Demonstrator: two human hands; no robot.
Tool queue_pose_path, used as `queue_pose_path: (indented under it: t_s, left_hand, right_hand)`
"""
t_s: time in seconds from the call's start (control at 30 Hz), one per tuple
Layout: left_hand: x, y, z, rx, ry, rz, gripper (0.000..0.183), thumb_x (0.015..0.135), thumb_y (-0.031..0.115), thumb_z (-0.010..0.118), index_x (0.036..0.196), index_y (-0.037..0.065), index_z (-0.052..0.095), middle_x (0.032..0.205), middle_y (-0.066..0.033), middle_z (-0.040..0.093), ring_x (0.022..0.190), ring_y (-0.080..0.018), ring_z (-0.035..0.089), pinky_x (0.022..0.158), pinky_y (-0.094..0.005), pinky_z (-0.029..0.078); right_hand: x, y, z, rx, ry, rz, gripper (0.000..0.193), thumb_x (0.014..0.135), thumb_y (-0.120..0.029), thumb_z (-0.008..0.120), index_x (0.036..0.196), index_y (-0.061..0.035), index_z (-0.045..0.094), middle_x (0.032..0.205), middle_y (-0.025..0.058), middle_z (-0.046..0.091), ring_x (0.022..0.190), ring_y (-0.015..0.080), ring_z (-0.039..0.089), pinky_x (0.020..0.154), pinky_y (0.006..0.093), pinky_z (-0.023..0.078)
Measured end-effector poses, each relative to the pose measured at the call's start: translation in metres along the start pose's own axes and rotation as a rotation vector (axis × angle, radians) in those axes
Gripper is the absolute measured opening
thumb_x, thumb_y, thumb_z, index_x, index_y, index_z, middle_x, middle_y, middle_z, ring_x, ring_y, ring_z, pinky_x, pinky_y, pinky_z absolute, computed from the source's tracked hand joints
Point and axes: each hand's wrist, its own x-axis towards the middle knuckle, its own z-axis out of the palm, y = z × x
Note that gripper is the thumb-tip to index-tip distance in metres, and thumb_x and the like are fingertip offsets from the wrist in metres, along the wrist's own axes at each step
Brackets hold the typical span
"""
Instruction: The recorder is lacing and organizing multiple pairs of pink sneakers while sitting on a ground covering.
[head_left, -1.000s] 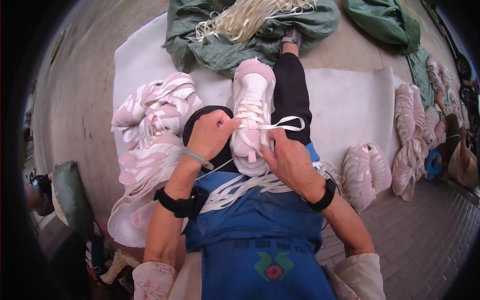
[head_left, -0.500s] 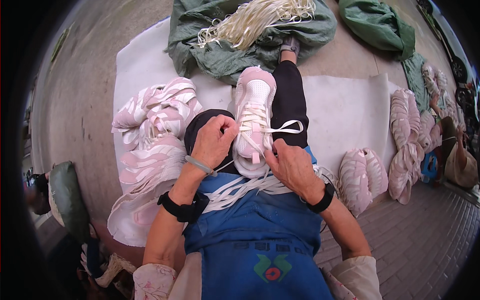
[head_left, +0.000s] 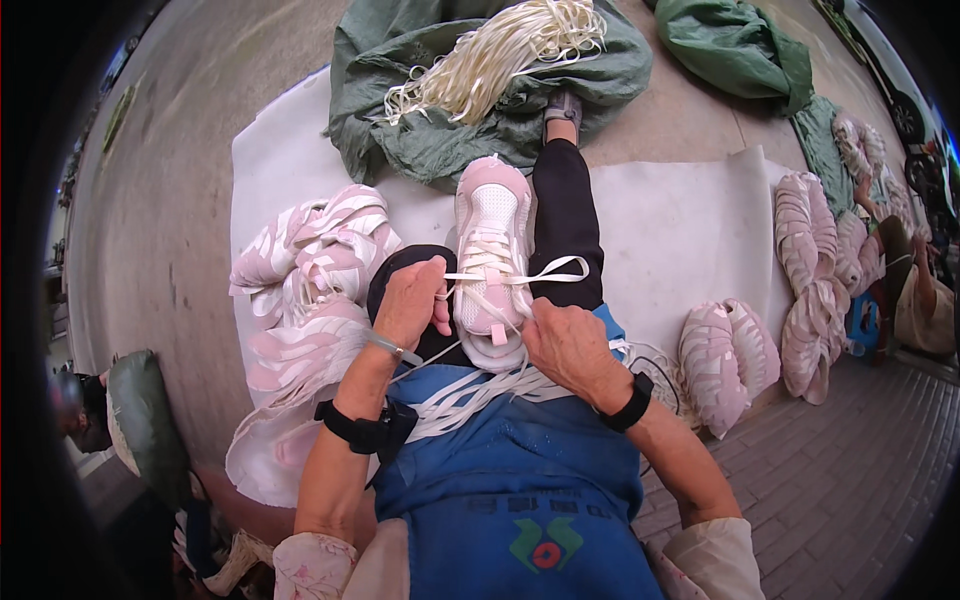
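Observation:
A pink and white sneaker [head_left: 494,205] rests between my legs, toe pointing away from me. White shoelace [head_left: 487,248] crosses its tongue, and one loop of it sticks out to the right. My left hand [head_left: 412,302] is closed at the shoe's left side, its thumb and finger pinching a stretch of lace. At the right side of the collar my right hand [head_left: 568,340] pinches another part of the lace; its fingertips are partly hidden. Several loose white laces [head_left: 470,398] lie across the blue apron [head_left: 500,470] on my lap.
Pink and white shoe pieces are piled [head_left: 320,265] at the left on a white sheet [head_left: 670,210]. More shoes [head_left: 728,365] stand at the right. Ahead, a green sack [head_left: 370,90] bears a bundle of cream laces [head_left: 510,55]. Another person [head_left: 925,300] sits at the far right.
My left hand has drawn a lace end out to the left, slightly away from the shoe. The right hand stays by the collar. The whole view has shifted a little.

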Motion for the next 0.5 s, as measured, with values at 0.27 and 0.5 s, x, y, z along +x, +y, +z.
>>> queue_pose_path:
  t_s: [0.27, 0.5]
  left_hand:
    - [0.0, 0.017, 0.006, 0.435, 0.115, 0.021, 0.04, 0.089, 0.034, 0.058, 0.069, 0.0, 0.053, 0.051, -0.0047, 0.051, 0.043, -0.0123, 0.057, 0.037, -0.0249, 0.045]
    - [-0.01, 0.011, 0.002, 0.342, 0.112, 0.094, 0.026, 0.09, 0.024, 0.061, 0.084, -0.001, 0.056, 0.068, -0.0057, 0.058, 0.047, -0.0101, 0.058, 0.038, -0.0232, 0.047]
  right_hand:
    - [-0.004, 0.002, -0.002, 0.044, -0.047, -0.023, 0.021, 0.085, -0.018, 0.054, 0.071, -0.002, 0.054, 0.058, 0.022, 0.057, 0.055, 0.039, 0.059, 0.05, 0.0481, 0.047]
    - [-0.007, -0.005, -0.022, 0.469, -0.194, -0.073, 0.031, 0.09, -0.021, 0.053, 0.069, 0.0009, 0.057, 0.055, 0.0129, 0.056, 0.044, 0.0237, 0.054, 0.044, 0.0354, 0.042]
